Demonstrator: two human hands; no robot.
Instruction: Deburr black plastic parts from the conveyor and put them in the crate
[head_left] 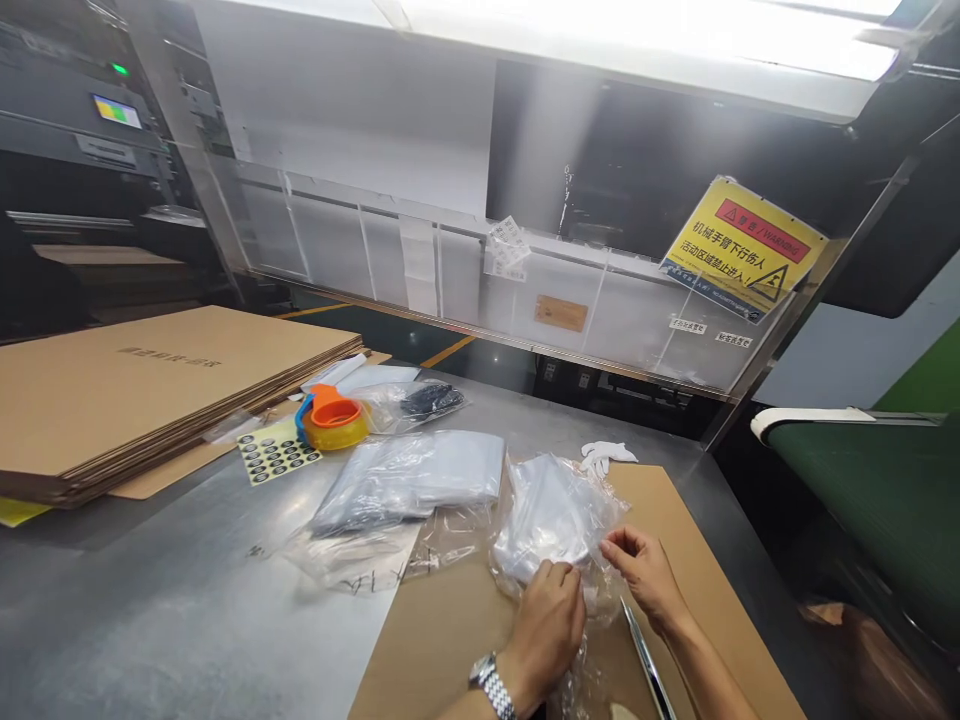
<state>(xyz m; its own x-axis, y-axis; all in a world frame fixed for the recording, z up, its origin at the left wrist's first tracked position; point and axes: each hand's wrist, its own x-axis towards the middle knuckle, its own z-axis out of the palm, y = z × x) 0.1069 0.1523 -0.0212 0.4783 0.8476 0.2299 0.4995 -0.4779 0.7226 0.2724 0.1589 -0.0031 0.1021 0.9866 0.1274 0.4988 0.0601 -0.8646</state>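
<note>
A clear plastic bag point(551, 505) with white, folded sheet-like contents lies crumpled on a brown cardboard sheet point(450, 620). My left hand point(551, 620), with a metal watch at the wrist, is closed on the bag's near edge; its fingertips are partly hidden. On the bag's right side, my right hand point(645, 575) pinches the loose film between thumb and fingers. Just below that hand lies a slim, pointed silver tool point(646, 660), its kind unclear. Left of the bag is a larger stack of pale plastic bags point(420, 475) in clear wrap.
Flattened cardboard boxes point(150, 390) are piled at left. Near them are an orange tape dispenser point(334, 420), a sticker sheet point(277, 452) and a bag with a black item point(431, 400). A white glove point(606, 455) lies behind the cardboard. A green conveyor belt point(870, 490) stands right.
</note>
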